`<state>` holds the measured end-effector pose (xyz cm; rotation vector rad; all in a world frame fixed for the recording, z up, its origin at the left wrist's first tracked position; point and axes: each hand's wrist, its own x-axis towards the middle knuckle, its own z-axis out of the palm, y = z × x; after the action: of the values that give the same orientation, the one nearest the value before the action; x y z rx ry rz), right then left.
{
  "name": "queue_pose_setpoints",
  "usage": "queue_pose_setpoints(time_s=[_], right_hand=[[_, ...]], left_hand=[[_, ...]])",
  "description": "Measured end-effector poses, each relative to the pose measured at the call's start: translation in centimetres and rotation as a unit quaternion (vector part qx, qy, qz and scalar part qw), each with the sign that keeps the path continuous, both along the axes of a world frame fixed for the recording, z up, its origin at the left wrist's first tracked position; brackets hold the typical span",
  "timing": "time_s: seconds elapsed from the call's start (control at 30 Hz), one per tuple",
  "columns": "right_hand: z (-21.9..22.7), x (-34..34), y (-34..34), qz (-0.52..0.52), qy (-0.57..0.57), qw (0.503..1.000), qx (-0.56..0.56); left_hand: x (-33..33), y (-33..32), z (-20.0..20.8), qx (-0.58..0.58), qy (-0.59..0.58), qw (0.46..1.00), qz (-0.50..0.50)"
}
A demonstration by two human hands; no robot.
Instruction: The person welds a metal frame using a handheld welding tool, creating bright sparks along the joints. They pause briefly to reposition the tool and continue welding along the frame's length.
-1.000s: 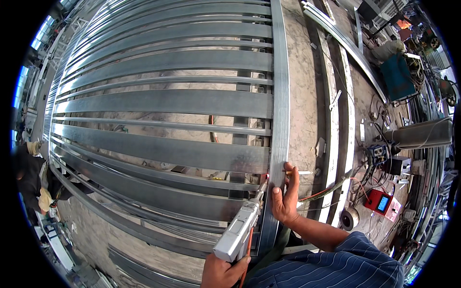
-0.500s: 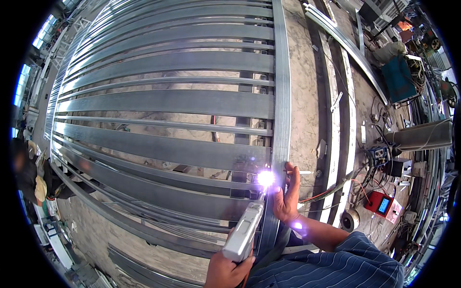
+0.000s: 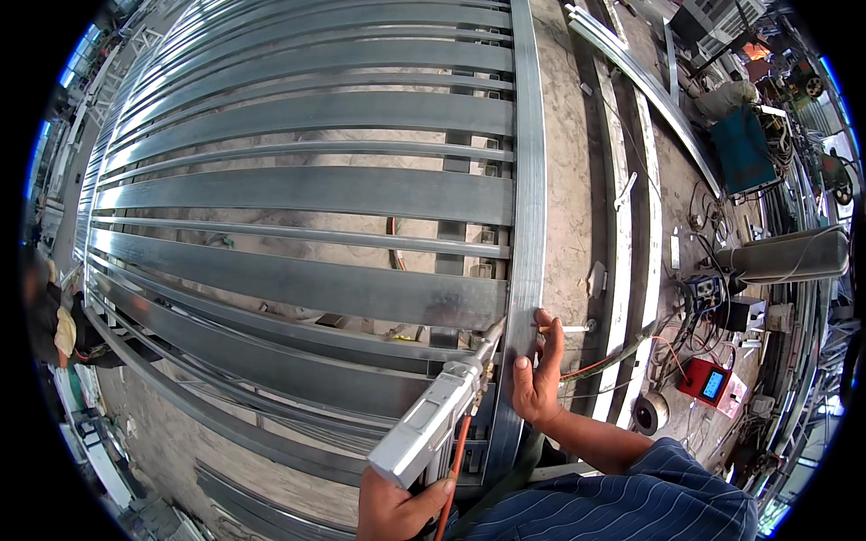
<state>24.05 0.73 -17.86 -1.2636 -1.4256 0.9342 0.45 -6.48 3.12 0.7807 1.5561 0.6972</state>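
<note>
In my left hand (image 3: 397,509) I grip a silver, boxy welding gun (image 3: 424,422) by its handle. An orange hose runs down from it. The nozzle points up and right, its tip at the joint between a wide flat metal slat (image 3: 397,281) and the long side rail (image 3: 527,180). No light shows at the tip; a dull smudge marks the slat beside it. My right hand (image 3: 538,388) leans against the rail's right side, thumb up near its edge. Between its fingers sits a cigarette (image 3: 566,329), white with a tan end.
Wide and narrow slats fill the metal frame leftward. Pale beams (image 3: 621,225) lie on the floor to the right, with a red box with a screen (image 3: 708,383), a wire spool (image 3: 651,411), a grey cylinder (image 3: 789,254) and cables beyond. At far left is another person (image 3: 54,316).
The bright welding flash at the joint has gone out. My left hand and the gun have swung left and a little down at the handle end. My right hand stays against the rail.
</note>
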Motion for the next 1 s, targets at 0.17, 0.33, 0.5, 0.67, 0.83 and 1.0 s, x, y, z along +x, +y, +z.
queue_pose_setpoints(time_s=[0.17, 0.33, 0.5, 0.67, 0.83, 1.0], right_hand=[[-0.3, 0.4, 0.0, -0.002, -0.018, 1.0, 0.003], [0.6, 0.2, 0.3, 0.007, -0.036, 0.999, 0.002], [0.5, 0.2, 0.4, 0.006, -0.029, 1.0, 0.005], [0.6, 0.4, 0.4, 0.006, -0.043, 0.999, 0.004], [0.3, 0.4, 0.4, 0.009, -0.033, 0.999, 0.011], [0.4, 0.4, 0.3, 0.005, -0.044, 0.999, 0.009]], left_hand=[[1.2, 3.4, -0.1, -0.014, -0.088, 0.994, 0.06], [0.9, 3.9, -0.7, -0.02, -0.118, 0.99, 0.07], [0.9, 4.2, -1.3, -0.02, -0.1, 0.993, 0.054], [-0.5, 3.2, -3.5, -0.014, -0.062, 0.997, -0.049], [-0.4, 3.4, -3.3, -0.013, -0.058, 0.997, -0.054], [-0.3, 3.5, -3.5, 0.008, -0.056, 0.996, -0.072]])
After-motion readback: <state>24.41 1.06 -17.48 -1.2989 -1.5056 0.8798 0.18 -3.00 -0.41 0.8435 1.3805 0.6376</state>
